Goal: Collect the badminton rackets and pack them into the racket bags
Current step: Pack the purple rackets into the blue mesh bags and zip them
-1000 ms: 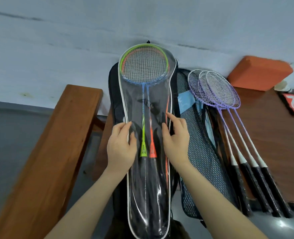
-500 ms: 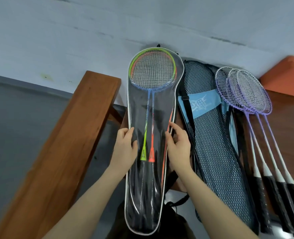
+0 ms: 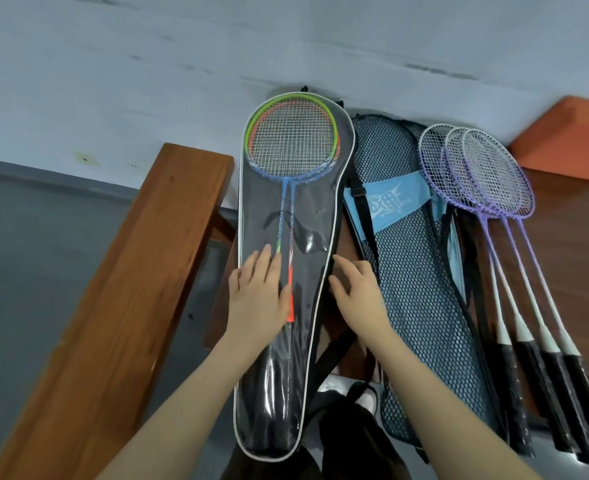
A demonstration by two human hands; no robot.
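The grips of the two packed rackets [image 3: 291, 147] are hard to make out behind the glare on the clear-fronted racket bag [image 3: 320, 209], which stands at centre frame; only their green and orange oval frames, white strings and thin shafts read plainly through the glossy plastic with its white piping. The left hand [image 3: 256, 299] lies flat on that plastic, fingers straight and relaxed. The right hand [image 3: 357, 296] hovers just beside the bag's right edge, fingers loosely spread, grasping nothing. Right of centre lies a dark mesh racket bag [image 3: 421, 289] with a light-blue fabric band; its lower end is cut off. Three purple rackets [image 3: 487, 174] lie fanned at far right, their black wrapped handles running out of frame.
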